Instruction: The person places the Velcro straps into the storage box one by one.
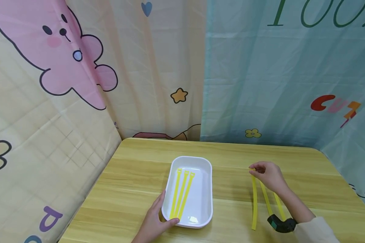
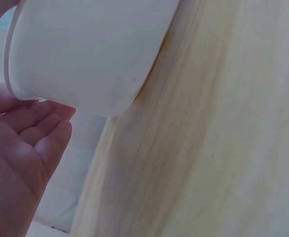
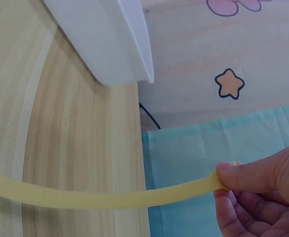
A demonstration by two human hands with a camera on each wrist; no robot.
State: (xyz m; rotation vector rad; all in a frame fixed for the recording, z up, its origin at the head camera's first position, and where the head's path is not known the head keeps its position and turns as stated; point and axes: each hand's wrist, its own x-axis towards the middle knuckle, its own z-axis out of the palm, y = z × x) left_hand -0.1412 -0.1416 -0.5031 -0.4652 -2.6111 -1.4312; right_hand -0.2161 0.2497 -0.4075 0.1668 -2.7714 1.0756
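A white rectangular tray (image 1: 209,189) stands on the table, with three yellow cable ties (image 1: 181,195) side by side in its left half. At its front left corner, my left hand (image 1: 154,217) grips the rim, thumb on top and fingers along the outer wall. To the right of the tray, my right hand (image 1: 270,176) pinches one end of a flat yellow cable tie (image 1: 254,206) between thumb and fingers. The strap (image 3: 95,199) curves away from the fingertips in the right wrist view. Two more yellow ties (image 1: 265,195) lie under the right forearm, partly hidden.
A wooden table (image 1: 134,168) carries everything. Printed curtains (image 1: 158,67) stand behind it and at both sides. A black wrist device (image 1: 281,224) sits on the right wrist, over the lower ends of the ties there.
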